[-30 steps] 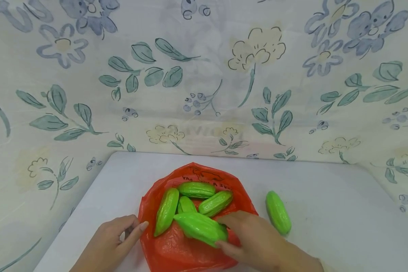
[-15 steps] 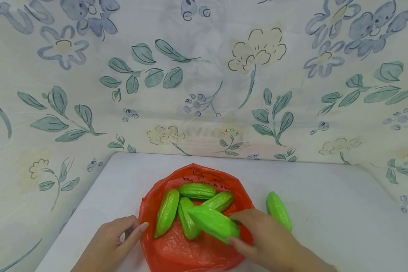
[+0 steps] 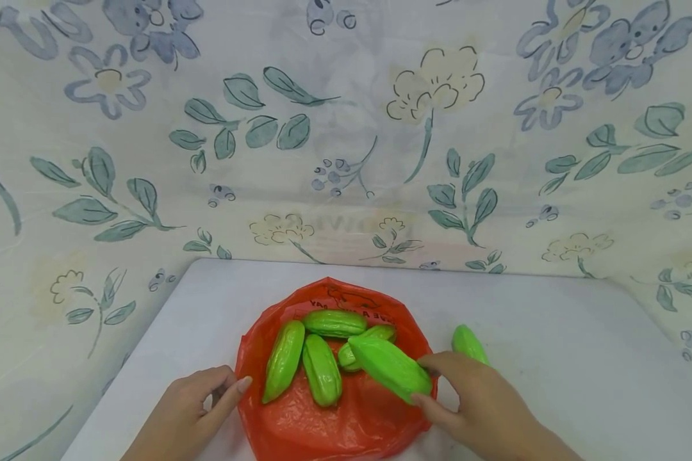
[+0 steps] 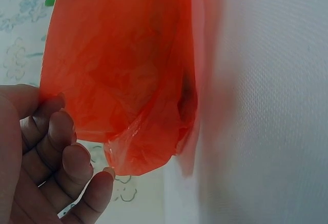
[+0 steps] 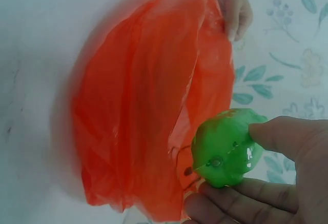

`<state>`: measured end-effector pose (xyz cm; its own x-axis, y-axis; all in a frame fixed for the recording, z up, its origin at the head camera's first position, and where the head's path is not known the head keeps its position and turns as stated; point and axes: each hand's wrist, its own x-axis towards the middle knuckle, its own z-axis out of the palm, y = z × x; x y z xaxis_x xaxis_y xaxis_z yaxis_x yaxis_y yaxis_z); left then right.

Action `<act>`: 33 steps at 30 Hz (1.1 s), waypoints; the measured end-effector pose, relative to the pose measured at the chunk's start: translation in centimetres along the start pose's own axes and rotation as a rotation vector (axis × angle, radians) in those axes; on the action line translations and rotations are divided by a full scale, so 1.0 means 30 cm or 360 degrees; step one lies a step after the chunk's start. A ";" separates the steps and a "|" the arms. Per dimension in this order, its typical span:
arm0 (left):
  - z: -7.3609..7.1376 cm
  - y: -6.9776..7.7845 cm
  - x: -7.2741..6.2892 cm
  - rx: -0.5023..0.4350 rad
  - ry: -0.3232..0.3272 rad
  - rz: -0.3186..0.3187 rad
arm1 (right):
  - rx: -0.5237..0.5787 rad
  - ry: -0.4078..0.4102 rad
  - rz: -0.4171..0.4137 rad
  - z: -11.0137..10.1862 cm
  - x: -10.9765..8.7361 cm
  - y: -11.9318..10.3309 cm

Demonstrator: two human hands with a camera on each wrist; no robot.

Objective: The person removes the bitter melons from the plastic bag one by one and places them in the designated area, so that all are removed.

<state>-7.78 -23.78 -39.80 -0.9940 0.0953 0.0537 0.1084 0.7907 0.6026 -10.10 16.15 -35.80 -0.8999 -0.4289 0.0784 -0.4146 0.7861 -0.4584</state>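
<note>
An opened red plastic bag (image 3: 311, 432) stands on the white table. Several green ridged gourds (image 3: 321, 371) lie inside it. My left hand (image 3: 187, 406) pinches the bag's left rim between thumb and fingers; the left wrist view shows the rim at the fingers (image 4: 59, 124). Over the right side of the bag's mouth, my right hand (image 3: 484, 400) grips another pointed green gourd (image 3: 391, 366) by its blunt end, the tip aimed up and left. In the right wrist view that gourd (image 5: 225, 147) sits between thumb and fingers. It partly covers one gourd in the bag.
One more green gourd (image 3: 468, 342) lies on the table right of the bag, partly hidden behind my right hand. The white table (image 3: 582, 358) ends at a flower-patterned cloth (image 3: 346, 166) rising at the back and sides.
My right hand has moved right and a little up with the gourd, uncovering the middle gourd in the bag and covering more of the one on the table. My left hand stays put.
</note>
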 end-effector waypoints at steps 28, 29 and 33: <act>-0.001 0.005 0.000 -0.0010 -0.0023 -0.0031 | -0.0014 0.0218 0.0304 -0.054 -0.082 0.117; -0.001 0.006 0.001 -0.0008 -0.0017 -0.0021 | -0.0019 0.0226 0.0307 -0.057 -0.084 0.122; -0.002 0.007 -0.002 -0.0002 -0.0012 -0.0005 | -0.0018 0.0252 0.0308 -0.066 -0.094 0.136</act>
<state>-7.69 -23.66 -39.63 -0.9942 0.0972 0.0461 0.1053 0.7903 0.6036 -9.52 21.44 -36.11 -0.9722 -0.1956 0.1284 -0.2333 0.8521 -0.4686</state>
